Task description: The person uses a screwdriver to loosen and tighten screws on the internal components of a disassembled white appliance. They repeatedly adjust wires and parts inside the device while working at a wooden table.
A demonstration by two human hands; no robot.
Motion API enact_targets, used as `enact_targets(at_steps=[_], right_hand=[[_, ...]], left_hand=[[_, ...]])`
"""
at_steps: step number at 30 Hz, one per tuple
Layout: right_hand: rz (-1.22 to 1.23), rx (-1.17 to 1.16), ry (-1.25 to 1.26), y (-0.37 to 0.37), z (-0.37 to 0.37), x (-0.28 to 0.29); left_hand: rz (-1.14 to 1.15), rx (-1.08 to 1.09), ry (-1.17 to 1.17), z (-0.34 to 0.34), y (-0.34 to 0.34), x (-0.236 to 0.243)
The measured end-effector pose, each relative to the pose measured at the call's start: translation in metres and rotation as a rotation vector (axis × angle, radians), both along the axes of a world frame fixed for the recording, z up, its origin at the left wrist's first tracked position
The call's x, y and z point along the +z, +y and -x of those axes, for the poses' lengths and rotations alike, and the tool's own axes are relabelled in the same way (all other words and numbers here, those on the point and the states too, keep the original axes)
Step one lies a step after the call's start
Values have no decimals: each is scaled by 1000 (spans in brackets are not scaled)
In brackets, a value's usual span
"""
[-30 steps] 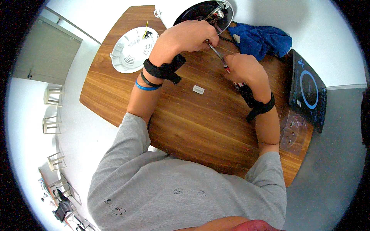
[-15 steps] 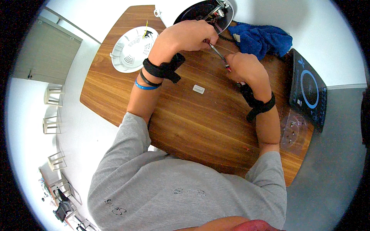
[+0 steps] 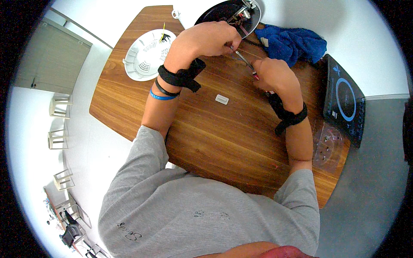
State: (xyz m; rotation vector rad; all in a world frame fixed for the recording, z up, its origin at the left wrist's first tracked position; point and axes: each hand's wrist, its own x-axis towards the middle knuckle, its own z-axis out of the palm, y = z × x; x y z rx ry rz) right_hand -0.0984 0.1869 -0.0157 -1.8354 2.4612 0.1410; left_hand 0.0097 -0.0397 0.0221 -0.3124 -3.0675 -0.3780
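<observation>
- Overhead, head view: the right hand (image 3: pixel 275 75) is closed around the red-marked handle of a screwdriver (image 3: pixel 244 61), whose metal shaft slants up and left toward the left hand (image 3: pixel 211 39).
- The left hand is curled, its fingertips pinched at the shaft's tip; whatever small part they pinch is hidden, so it cannot be told.
- Both hands work just in front of an opened round appliance (image 3: pixel 232 12) at the table's far edge, with wiring and metal parts showing inside its dark shell.
- Risk, as a judgement: the tip sits right against the left fingertips, so a slip under push could jab them.
- Risk: a loosened screw could drop and roll off the smooth top, since nothing lies under the hands to catch it.
- Risk: the shaft could snag the exposed wires if it skids off the fastener.
- Surface: an oval wooden table (image 3: pixel 206 142), warm brown with plain grain.
- A white vented round cover (image 3: pixel 146 55) lies to the left, well apart from the hands.
- A small white rectangular piece (image 3: pixel 222 99) rests between the forearms.
- A crumpled blue cloth (image 3: pixel 292 43) lies just right of the appliance; a black induction hob (image 3: pixel 344 103) sits at the right edge, with a clear plastic piece (image 3: pixel 328 146) beside it.
- Room: pale floor, a grey cabinet (image 3: pixel 51 60) to the left, and light chairs (image 3: pixel 58 137) below it.
</observation>
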Motion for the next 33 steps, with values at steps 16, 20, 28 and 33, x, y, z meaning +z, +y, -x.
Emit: enact_targets(at_steps=[16, 20, 28, 33], right_hand=[[274, -21, -121, -18, 6, -7], [660, -41, -256, -32, -12, 25], [652, -158, -248, -37, -13, 19], [742, -127, -272, -40, -8, 12]], left_hand=[[-80, -58, 117, -1, -5, -4], [-38, -34, 166, 1, 2, -2], [65, -27, 297, 4, 4, 5], [66, -50, 323, 3, 4, 10]])
